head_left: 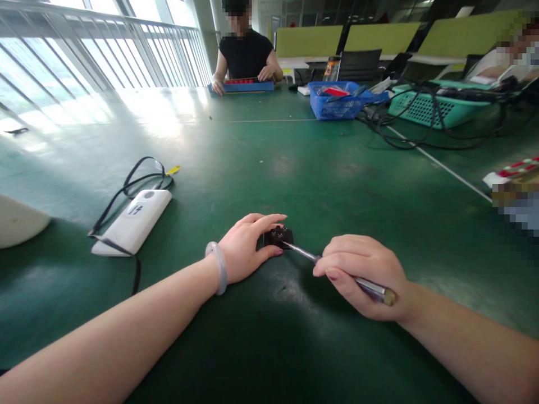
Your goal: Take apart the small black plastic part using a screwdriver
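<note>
A small black block-like part [278,235] with knobs or holes on its face sits on the green tabletop [290,179]. My left hand [248,244] is closed around it, thumb at the near side and fingers at the far side. From the right, my right hand [364,275] grips a slim metal screwdriver [374,290], its shaft slanting down to the left. The tip meets the black part; whether it sits in a screw cannot be made out. A pale bangle [218,268] circles my left wrist.
Left of my arm lies a white power bank [135,221] with a black cable [122,193]. Toward the back right stand a blue basket [337,104] and a green basket [438,106] with tangled black cables [404,137]. Across the table a person [246,56] handles a blue tray [248,87].
</note>
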`<action>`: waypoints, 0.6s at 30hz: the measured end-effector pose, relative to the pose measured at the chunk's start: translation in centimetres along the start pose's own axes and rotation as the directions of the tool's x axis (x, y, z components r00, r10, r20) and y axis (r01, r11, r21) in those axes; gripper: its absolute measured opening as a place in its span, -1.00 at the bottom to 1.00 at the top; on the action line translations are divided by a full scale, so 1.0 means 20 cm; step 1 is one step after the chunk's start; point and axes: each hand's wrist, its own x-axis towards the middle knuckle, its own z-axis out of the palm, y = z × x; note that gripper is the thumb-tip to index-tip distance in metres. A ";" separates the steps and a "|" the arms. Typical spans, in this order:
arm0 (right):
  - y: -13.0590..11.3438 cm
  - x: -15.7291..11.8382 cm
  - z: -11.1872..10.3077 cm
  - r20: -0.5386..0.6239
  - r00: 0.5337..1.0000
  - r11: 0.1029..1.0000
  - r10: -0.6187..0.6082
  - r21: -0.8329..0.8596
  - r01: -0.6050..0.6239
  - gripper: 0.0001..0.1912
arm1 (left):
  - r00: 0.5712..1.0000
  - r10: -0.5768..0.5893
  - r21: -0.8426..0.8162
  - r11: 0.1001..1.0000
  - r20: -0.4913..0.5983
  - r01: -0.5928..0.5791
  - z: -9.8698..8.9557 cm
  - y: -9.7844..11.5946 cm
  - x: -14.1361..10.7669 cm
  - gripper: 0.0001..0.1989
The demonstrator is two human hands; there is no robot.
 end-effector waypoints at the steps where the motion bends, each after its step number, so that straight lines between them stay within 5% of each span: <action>1: 0.00 0.00 0.00 -0.010 1.000 1.000 -0.001 -0.014 0.001 -0.86 | 1.000 -0.002 -0.012 1.000 -0.001 0.002 0.00 0.00 0.00 -0.45; 18: 0.03 -0.01 -0.01 -0.062 0.982 0.980 0.177 0.102 -0.170 -0.83 | 1.000 0.020 -0.017 1.000 0.005 -0.020 0.00 0.00 0.00 -0.59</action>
